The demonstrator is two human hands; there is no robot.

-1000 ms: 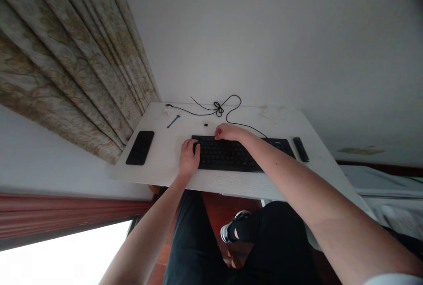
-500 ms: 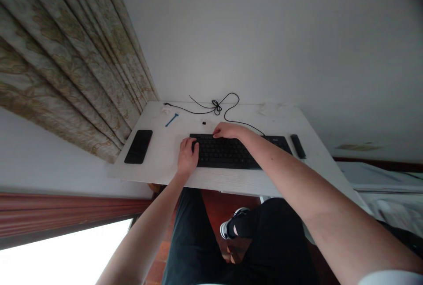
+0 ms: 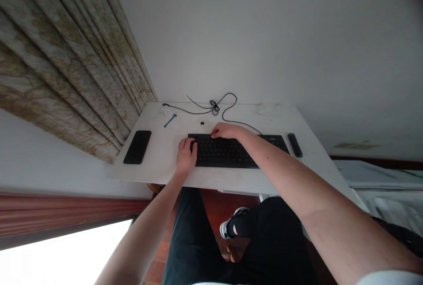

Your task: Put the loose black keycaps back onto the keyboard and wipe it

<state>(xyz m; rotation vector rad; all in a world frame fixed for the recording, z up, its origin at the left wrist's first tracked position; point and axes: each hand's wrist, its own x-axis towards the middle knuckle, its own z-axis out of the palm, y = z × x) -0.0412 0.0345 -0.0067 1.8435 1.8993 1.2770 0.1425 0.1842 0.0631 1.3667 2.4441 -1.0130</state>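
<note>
A black keyboard (image 3: 221, 155) lies flat on the white desk. Around its left end is my left hand (image 3: 186, 155), thumb on the near side and fingers at the far left corner. My right hand (image 3: 226, 130) reaches over the keyboard to its top row, left of the middle. Thumb and fingertips there are pinched together, and whatever is between them is too small to make out. Just behind the keyboard lies a tiny black piece (image 3: 202, 123). A blue plastic tool (image 3: 170, 120) rests farther left.
On the left side of the desk (image 3: 158, 161) lies a dark phone (image 3: 137, 147). A black oblong object (image 3: 294, 145) sits right of the keyboard. The tangled black cable (image 3: 214, 108) runs along the back by the wall. A patterned curtain (image 3: 82, 56) hangs at the left.
The view has shifted slightly, so everything on the desk appears a little farther left. Both hands keep nearly the same places on the keyboard.
</note>
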